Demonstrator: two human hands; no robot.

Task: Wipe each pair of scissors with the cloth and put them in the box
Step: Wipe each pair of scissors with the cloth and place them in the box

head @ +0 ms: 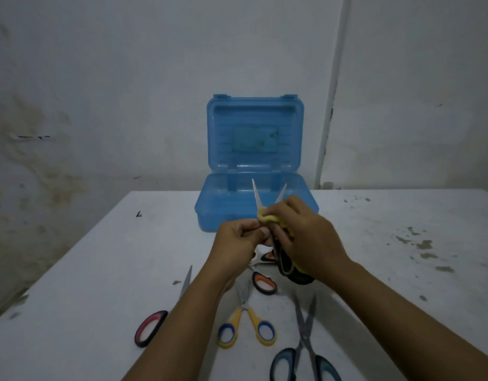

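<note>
Five pairs of scissors in all: one held up with black handles [285, 264], and four lying on the table, with red-and-black [152, 327], orange-and-black [263, 281], yellow-and-blue [247, 323] and blue-and-black handles [306, 350]. One yellow cloth [266, 215]. One blue box [255, 204], lid open. Two hands, left [238, 237] and right [306, 232].

Both hands met over the white, stained table [100, 270]. The left hand [237, 240] pinched near the pivot of the black-handled scissors [285, 264], blades spread apart and pointing away toward the open translucent blue plastic box [254, 199]. The right hand [306, 237] pressed a yellow cloth [265, 217] against the blades. Nearer lay pink-and-black scissors [151, 328] on the left, yellow-and-blue scissors [247, 323], orange-and-black scissors [263, 281] and blue-and-black scissors [304, 350].
</note>
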